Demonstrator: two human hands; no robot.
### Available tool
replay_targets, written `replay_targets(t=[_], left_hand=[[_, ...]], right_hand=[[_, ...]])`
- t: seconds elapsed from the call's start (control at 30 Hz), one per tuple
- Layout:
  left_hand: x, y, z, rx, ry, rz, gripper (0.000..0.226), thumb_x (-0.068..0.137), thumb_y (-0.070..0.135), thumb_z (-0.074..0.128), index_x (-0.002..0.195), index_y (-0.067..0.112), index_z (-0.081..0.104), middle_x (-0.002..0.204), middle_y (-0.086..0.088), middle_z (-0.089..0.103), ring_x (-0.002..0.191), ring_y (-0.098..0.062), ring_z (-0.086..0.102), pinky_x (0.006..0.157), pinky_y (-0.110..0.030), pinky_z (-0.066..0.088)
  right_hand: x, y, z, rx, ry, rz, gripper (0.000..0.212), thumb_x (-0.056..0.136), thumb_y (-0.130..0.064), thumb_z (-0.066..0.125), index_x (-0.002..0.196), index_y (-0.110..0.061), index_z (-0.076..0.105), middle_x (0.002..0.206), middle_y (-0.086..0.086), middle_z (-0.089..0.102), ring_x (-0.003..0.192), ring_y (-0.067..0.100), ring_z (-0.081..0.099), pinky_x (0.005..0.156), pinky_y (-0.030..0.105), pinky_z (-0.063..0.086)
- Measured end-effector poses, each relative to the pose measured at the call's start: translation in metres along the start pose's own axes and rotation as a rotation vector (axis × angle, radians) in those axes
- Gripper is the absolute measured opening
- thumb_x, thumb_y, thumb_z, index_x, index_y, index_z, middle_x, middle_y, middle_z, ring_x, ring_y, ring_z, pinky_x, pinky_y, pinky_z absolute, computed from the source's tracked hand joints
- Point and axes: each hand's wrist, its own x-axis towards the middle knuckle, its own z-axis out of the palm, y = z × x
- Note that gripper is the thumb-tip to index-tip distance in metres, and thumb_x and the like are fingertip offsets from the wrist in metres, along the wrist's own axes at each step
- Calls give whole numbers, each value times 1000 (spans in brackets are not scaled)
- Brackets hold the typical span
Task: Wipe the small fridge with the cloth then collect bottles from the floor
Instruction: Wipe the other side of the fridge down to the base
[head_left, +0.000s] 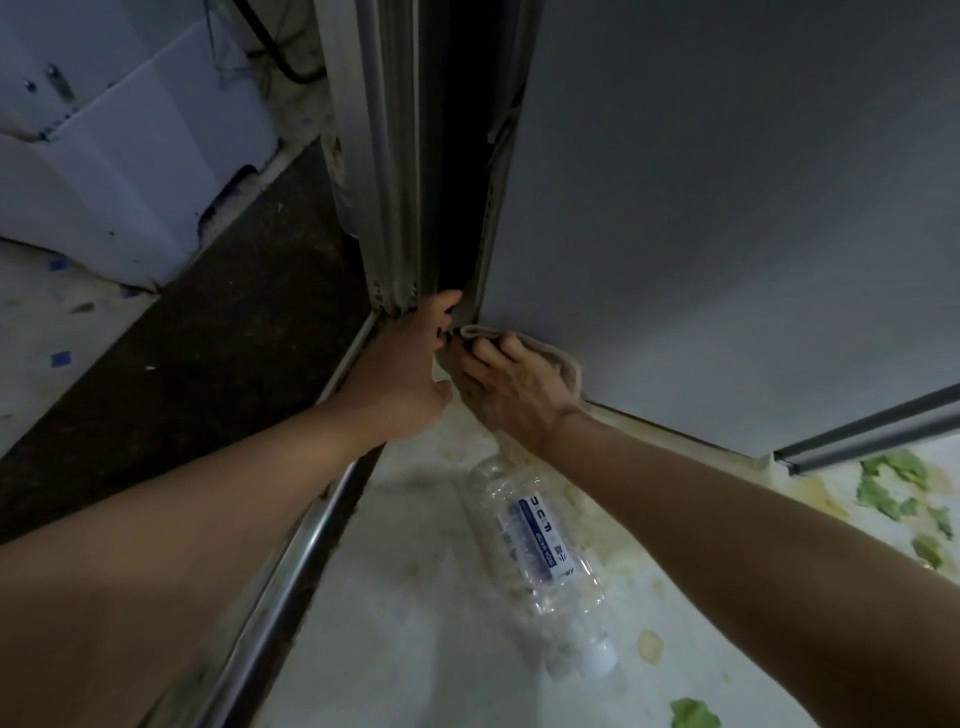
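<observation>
The small fridge (727, 208) fills the upper right as a plain grey side panel. Its door (387, 156) stands ajar to the left, with a dark gap between them. My right hand (514, 387) presses a beige cloth (563, 358) against the panel's bottom left corner. My left hand (410, 364) rests at the lower corner of the door edge, fingers curled against it and touching the right hand. A crushed clear plastic bottle (545, 566) with a blue label and white cap lies on the floor under my right forearm.
A metal threshold strip (291, 561) runs diagonally along the floor on the left, beside dark flooring (208, 353). A white cabinet (130, 171) stands at upper left. The pale floor shows yellowish stains and green scraps (893, 483) at right.
</observation>
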Motion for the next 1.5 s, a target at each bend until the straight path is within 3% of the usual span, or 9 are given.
replay_targets(t=[0.13, 0.37, 0.57, 0.77, 0.9, 1.03, 1.17, 1.33, 1.5], left_hand=[[-2, 10, 9, -21, -6, 14, 95, 77, 2, 68, 147, 32, 10, 147, 2, 35, 128, -13, 42, 97, -23, 34], [-1, 24, 37, -41, 63, -14, 106, 76, 1, 68, 149, 28, -4, 148, 7, 36, 131, -10, 40, 94, -20, 33], [-1, 31, 36, -80, 44, -25, 113, 70, 0, 73, 148, 33, -2, 133, 18, 41, 120, -3, 44, 92, -25, 39], [-18, 53, 32, 159, 97, -10, 66, 72, 3, 65, 131, 15, 37, 128, -1, 50, 114, -23, 53, 82, -33, 46], [-35, 80, 45, 549, 56, 195, 55, 68, 4, 66, 119, 10, 46, 129, -10, 43, 110, -31, 51, 78, -36, 46], [-28, 117, 55, 792, 109, 634, 54, 60, -3, 65, 112, 11, 59, 132, -10, 53, 117, -30, 53, 90, -42, 46], [-21, 150, 72, 929, 48, 968, 49, 75, 2, 35, 113, 13, 63, 135, -7, 54, 124, -27, 51, 102, -50, 38], [-9, 167, 82, 1093, -5, 959, 64, 68, 4, 65, 130, 9, 53, 147, -9, 41, 136, -26, 38, 108, -54, 22], [-11, 169, 79, 1110, -25, 910, 70, 61, 3, 67, 130, 5, 54, 146, -11, 41, 136, -28, 38, 107, -59, 23]], right_hand=[[-48, 19, 16, -13, 79, 13, 59, 90, -13, 24, 147, -25, 31, 148, -8, 35, 118, 15, 48, 92, 27, 43], [-160, 40, 63, -45, -79, 96, 52, 82, -29, 61, 131, -42, 53, 124, -19, 56, 99, 7, 58, 74, 22, 50], [-224, 44, 85, -54, -221, 92, 71, 85, -16, 57, 148, -33, 28, 149, 0, 25, 111, 28, 23, 92, 37, 45], [-163, 32, 53, 27, -88, 119, 79, 82, -16, 57, 150, -30, 18, 146, -3, 25, 112, 24, 40, 87, 32, 45], [-146, 37, 48, 159, -131, 110, 90, 78, -18, 68, 150, -34, 16, 149, -9, 28, 116, 22, 44, 92, 34, 44], [-185, 42, 79, 135, -172, 15, 59, 95, -16, 20, 149, -35, 7, 149, -5, 23, 129, 23, 28, 106, 41, 31], [-233, 49, 96, 125, -236, 27, 60, 96, -9, 35, 150, -25, 14, 157, -3, 8, 135, 23, 22, 110, 40, 26], [-261, 60, 83, 106, -138, 113, 56, 71, -19, 65, 125, -35, 58, 143, -9, 43, 119, 25, 48, 96, 39, 40], [-274, 58, 72, 96, -241, 225, 43, 76, -12, 66, 118, -25, 63, 139, 3, 46, 119, 29, 48, 92, 38, 47]])
